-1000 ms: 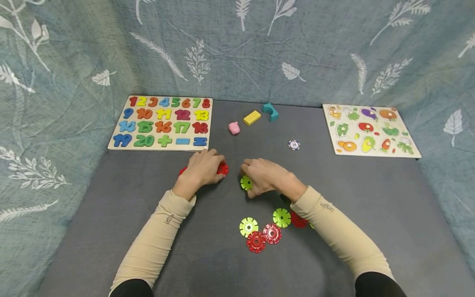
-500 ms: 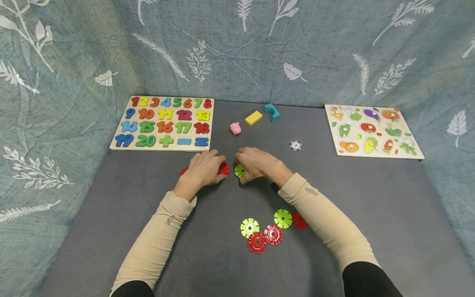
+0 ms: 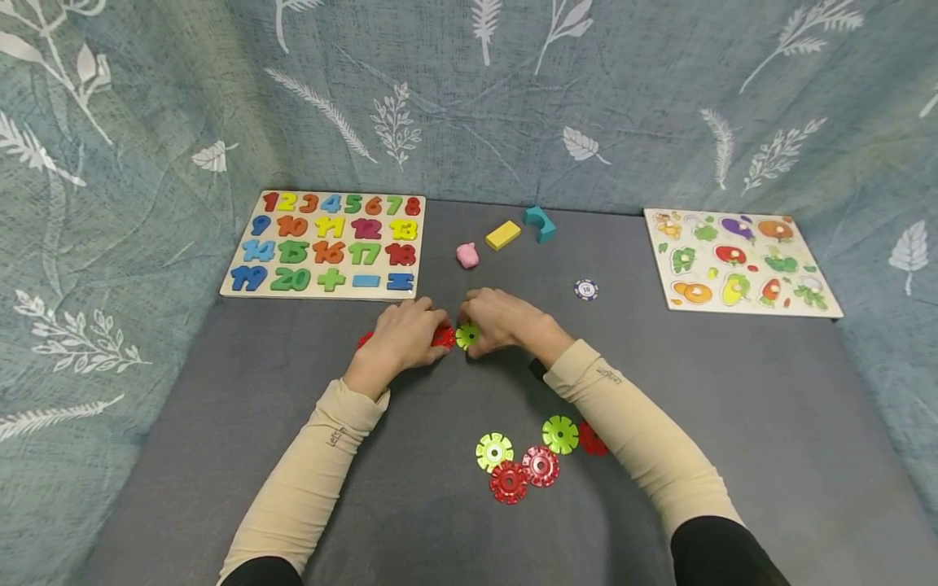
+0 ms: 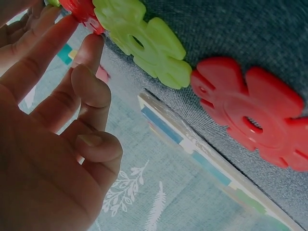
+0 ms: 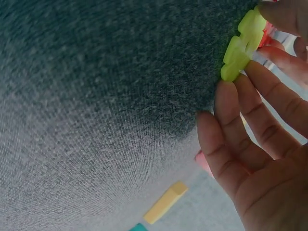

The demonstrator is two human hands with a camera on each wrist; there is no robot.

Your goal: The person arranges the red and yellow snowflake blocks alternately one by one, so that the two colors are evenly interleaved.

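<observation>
My left hand (image 3: 401,335) holds a red notched interlocking disc (image 3: 443,337) between thumb and fingers, flat on the table. Beneath that hand a green disc (image 4: 139,41) and another red disc (image 4: 252,122) continue the row in the left wrist view; whether they are joined cannot be told. My right hand (image 3: 506,321) pinches a green notched disc (image 3: 466,335) by its edges, right beside the held red one. In the right wrist view this green disc (image 5: 243,45) is seen nearly edge-on, its far side partly hidden by fingers.
Nearer me lie loose discs: light green (image 3: 494,452), red (image 3: 509,482), another red (image 3: 541,466), green (image 3: 560,435) and a red one (image 3: 592,439) partly under the right sleeve. Behind are a number board (image 3: 322,244), pink piece (image 3: 467,255), yellow block (image 3: 502,235), teal arch (image 3: 540,224), poker chip (image 3: 586,290) and vegetable board (image 3: 740,260).
My right hand has moved left and slightly away from me with the green disc, bringing it up to the red disc. The left hand has stayed in place.
</observation>
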